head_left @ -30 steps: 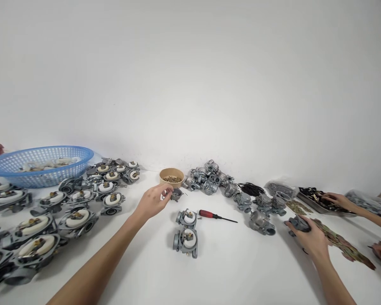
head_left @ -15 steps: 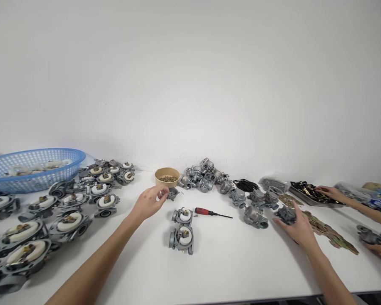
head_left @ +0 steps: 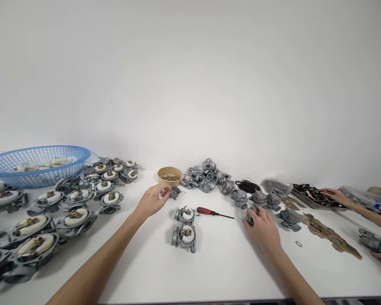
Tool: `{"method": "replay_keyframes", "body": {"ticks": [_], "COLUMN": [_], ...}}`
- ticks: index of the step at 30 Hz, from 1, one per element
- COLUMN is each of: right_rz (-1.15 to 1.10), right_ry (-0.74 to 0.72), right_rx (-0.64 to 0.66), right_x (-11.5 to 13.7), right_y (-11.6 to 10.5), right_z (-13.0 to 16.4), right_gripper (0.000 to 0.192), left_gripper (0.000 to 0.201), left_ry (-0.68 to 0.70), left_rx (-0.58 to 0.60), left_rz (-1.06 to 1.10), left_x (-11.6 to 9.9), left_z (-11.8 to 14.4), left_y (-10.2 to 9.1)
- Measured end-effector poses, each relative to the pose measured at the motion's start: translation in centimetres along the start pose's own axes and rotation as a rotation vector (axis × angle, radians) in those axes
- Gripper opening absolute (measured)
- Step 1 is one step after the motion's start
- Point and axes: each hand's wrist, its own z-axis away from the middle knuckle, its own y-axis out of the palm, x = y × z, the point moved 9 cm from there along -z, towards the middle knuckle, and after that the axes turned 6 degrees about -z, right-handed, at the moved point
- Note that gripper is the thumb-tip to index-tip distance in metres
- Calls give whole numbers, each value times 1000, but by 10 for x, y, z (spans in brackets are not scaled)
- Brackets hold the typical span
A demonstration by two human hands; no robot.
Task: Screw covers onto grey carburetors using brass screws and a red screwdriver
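Note:
My left hand is closed in a pinch, its fingertips against or just beside a small grey metal carburetor bowl. What sits between those fingers is too small to make out. Over on the right, my right hand wraps round a grey carburetor, which the fingers largely hide. Between the hands lie two carburetors with white floats facing up, the rear one and the front one. A red-handled screwdriver points right behind them.
Float-fitted carburetors and a blue basket fill the left. A tan bowl of brass pieces and piled carburetors stand behind. Rightward are a black ring, flat metal pieces, a tray and a co-worker's hand.
My right hand has moved left from one carburetor to another and now grips it. A black ring shows on the table at right. My left hand stays by the bowl.

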Motion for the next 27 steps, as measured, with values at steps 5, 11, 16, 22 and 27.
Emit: {"method": "replay_keyframes", "body": {"ticks": [5,11,16,22,27], "right_rz": [-100,-278,-365,-399,-433], "right_ry": [103,244,318,366,335], "right_rx": [44,-22,-66,-17,-21], "right_x": [-15,-63,-84,-97,-96], "right_y": [6,-6,-9,-5,-4], "right_z": [-4,-6,0,3,3], "right_gripper": [52,62,69,71,70], "left_gripper": [19,18,18,19,19], "left_ry": [15,21,24,30,41], "left_rx": [12,15,16,15,20], "left_rz": [16,23,23,13,9], "left_x": [-1,1,1,1,-1], "left_z": [2,1,-1,0,0], "left_y": [4,5,7,7,8]}}
